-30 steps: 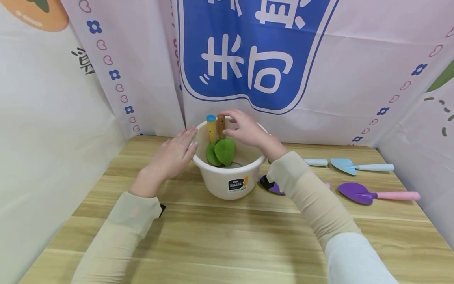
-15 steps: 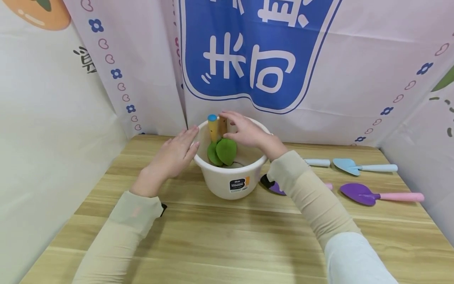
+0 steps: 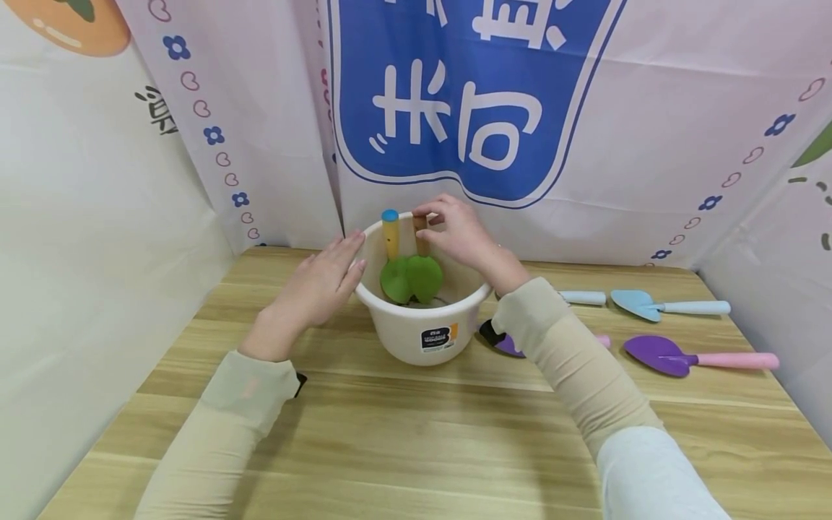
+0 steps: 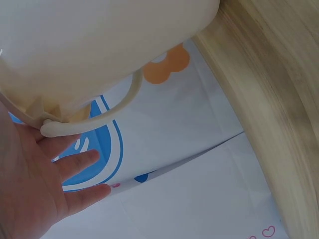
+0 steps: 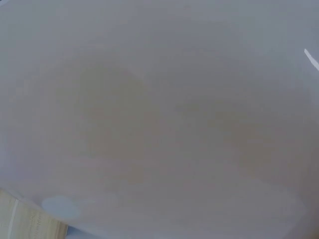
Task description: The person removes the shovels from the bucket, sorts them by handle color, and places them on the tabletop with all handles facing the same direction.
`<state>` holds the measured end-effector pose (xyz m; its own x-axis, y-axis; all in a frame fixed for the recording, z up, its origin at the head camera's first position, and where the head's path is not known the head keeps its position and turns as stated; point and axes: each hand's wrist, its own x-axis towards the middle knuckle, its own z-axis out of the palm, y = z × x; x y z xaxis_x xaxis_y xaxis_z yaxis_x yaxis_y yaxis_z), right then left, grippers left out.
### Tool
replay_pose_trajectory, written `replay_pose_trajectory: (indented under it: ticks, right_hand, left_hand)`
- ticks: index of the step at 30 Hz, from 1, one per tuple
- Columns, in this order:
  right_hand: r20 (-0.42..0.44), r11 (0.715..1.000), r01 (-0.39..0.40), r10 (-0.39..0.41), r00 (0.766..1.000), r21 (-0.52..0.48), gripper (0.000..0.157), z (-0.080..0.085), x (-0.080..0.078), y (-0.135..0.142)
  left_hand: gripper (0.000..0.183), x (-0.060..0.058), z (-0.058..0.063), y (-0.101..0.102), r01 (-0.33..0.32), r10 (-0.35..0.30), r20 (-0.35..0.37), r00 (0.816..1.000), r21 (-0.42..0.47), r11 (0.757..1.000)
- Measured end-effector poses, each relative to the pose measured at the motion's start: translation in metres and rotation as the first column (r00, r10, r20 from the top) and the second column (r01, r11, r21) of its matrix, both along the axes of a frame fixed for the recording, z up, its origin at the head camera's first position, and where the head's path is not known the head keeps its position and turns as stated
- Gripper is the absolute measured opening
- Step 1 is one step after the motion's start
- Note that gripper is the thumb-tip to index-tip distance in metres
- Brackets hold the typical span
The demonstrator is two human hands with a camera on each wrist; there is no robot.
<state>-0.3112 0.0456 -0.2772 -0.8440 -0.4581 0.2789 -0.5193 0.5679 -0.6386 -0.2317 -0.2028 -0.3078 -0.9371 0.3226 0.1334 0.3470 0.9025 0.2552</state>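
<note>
A white bucket (image 3: pixel 419 339) with a label stands on the wooden table. Inside it lean two green-bladed trowels, one with a yellow, blue-capped handle (image 3: pixel 391 242), the other a brown-handled trowel (image 3: pixel 425 280). My right hand (image 3: pixel 460 232) reaches over the rim and pinches the brown handle near its top. With fingers straight, my left hand (image 3: pixel 318 282) rests against the bucket's left rim. In the left wrist view, this hand (image 4: pixel 30 184) spreads its fingers by the bucket's bail handle (image 4: pixel 119 107). The bucket's pale wall (image 5: pixel 164 124) fills most of the right wrist view.
Right of the bucket lie a light-blue trowel (image 3: pixel 637 303) and a purple trowel with pink handle (image 3: pixel 656 355). Another light-blue handle (image 3: pixel 583 297) and a second purple trowel (image 3: pixel 510 345) are partly behind my right sleeve. A printed cloth (image 3: pixel 624 173) hangs behind the table.
My right hand has moved slightly right, and the brown-handled trowel has shifted right with it. Its blade now sits beside the other green blade, overlapping it less. My left hand keeps its place.
</note>
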Motion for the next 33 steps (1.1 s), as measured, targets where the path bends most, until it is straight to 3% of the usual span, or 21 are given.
replay_pose_trajectory:
  ticks: [9,16,21,33]
  right_hand:
    - [-0.033,1.000,0.025,-0.026,0.999,-0.019,0.017,0.001,0.001,-0.001]
    - [0.008,0.999,-0.018,0.018,1.000,0.046,0.025,-0.002,0.002,0.000]
    - [0.037,0.999,-0.015,0.014,0.999,0.030,0.029,-0.002,0.004,-0.001]
    - [-0.074,0.999,0.035,-0.037,0.997,-0.033,0.028,-0.001,0.003,0.012]
  left_hand:
    - [0.062,-0.001,-0.001,-0.001,-0.003,0.003,-0.004,1.000,0.007,1.000]
    - [0.062,-0.001,-0.002,-0.002,0.000,0.000,-0.009,1.000,0.010,1.000]
    - [0.062,0.000,-0.002,-0.002,-0.002,0.002,-0.007,1.000,0.016,1.000]
    - [0.063,0.001,0.000,-0.001,0.003,-0.003,-0.003,1.000,0.013,1.000]
